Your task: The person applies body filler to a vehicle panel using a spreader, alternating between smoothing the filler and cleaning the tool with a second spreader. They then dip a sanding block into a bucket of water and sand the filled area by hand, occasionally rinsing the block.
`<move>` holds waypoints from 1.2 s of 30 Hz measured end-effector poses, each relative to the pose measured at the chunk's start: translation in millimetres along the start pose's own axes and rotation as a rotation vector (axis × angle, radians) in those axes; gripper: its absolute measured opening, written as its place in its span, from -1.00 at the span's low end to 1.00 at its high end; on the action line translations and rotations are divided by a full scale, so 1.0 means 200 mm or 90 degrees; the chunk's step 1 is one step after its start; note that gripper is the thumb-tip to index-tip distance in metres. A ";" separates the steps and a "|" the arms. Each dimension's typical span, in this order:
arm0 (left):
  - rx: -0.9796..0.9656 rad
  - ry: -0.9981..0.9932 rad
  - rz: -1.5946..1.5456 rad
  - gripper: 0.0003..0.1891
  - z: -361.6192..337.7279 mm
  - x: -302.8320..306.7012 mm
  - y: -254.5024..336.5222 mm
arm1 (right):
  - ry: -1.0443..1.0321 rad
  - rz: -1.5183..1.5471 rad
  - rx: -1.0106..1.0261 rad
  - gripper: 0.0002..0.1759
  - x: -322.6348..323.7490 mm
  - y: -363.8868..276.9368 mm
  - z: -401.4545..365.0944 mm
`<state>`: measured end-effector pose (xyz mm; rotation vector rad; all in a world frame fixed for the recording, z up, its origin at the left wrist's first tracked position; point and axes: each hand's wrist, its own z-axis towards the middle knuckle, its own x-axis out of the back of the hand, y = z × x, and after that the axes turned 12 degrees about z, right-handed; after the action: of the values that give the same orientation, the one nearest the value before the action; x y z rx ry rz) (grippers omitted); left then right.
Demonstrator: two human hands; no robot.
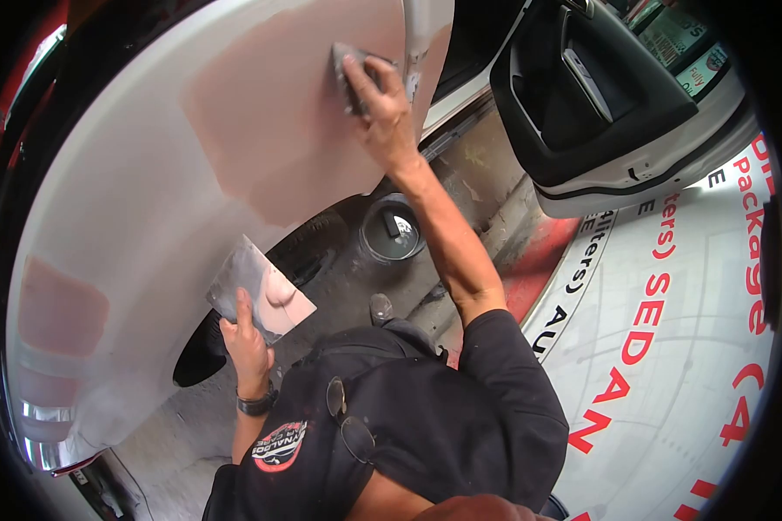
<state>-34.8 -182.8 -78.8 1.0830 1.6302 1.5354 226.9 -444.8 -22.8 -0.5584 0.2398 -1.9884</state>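
Observation:
In my left hand (248,347) is a flat, square mixing board (235,273) with a lump of pink body filler (278,291) on it. The fingers lie along and around the board's lower left side. My right hand (381,100) is raised to the upper part of the white car panel (130,165), its fingers closed on a dark grey putty spreader (343,65). The spreader is at the panel's surface, over a large pinkish filler patch (252,113). Part of it is hidden by the fingers.
An open car door (599,95) stands to the right. Below the panel, a round bucket (391,230) with a dark block in it sits on the floor. A smaller filler patch (61,308) is at lower left. A printed white banner (669,347) fills the right side.

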 end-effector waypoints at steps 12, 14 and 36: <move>0.039 -0.019 -0.079 -0.65 0.01 -0.01 0.06 | -0.086 0.009 -0.007 -0.02 -0.22 -0.18 -0.53; 0.031 -0.043 -0.087 -0.63 0.01 -0.02 0.08 | -0.099 0.016 -0.009 -0.04 -0.21 -0.19 -0.57; -0.010 -0.199 -0.322 -0.56 0.12 -0.31 0.27 | 0.060 0.141 -0.138 -0.18 0.30 -0.13 -0.26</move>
<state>22.1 -228.0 -33.5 0.7737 1.5181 0.9934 157.9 -490.0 -41.4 -0.5501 0.5580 -1.7854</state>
